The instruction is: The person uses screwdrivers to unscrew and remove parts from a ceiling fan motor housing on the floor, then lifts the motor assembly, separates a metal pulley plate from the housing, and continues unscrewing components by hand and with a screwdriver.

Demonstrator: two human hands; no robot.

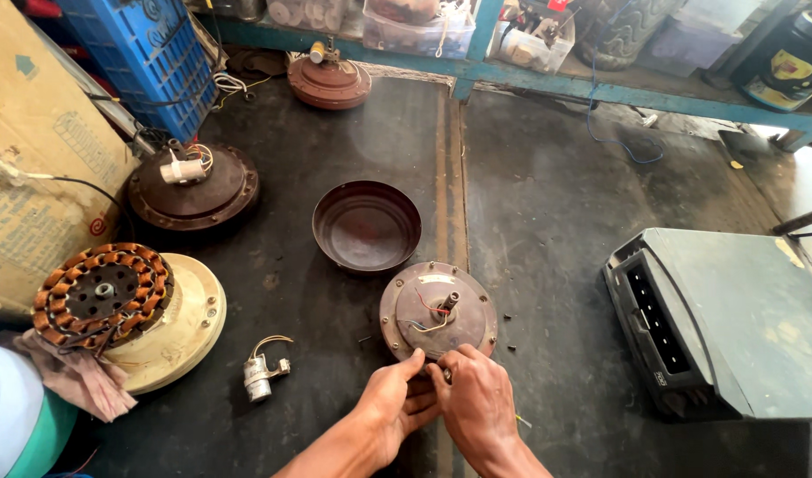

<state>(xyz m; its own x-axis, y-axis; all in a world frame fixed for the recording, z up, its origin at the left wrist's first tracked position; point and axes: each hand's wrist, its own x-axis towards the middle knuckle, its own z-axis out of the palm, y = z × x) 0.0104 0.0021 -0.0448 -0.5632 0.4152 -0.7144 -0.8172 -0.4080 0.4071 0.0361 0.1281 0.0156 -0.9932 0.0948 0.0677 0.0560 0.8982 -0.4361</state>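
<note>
A round brown fan motor housing lies on the dark floor, with a short shaft and red and white wires at its middle. My left hand and my right hand meet at its near rim, fingertips pinched together on something small that I cannot make out. Just beyond the motor sits a brown bowl-shaped cover, open side up.
A copper-wound stator on a cream housing lies at the left over a rag. Near it rests a small capacitor with wires. Two more brown motors sit farther back. A grey box stands at the right, with blue shelves behind.
</note>
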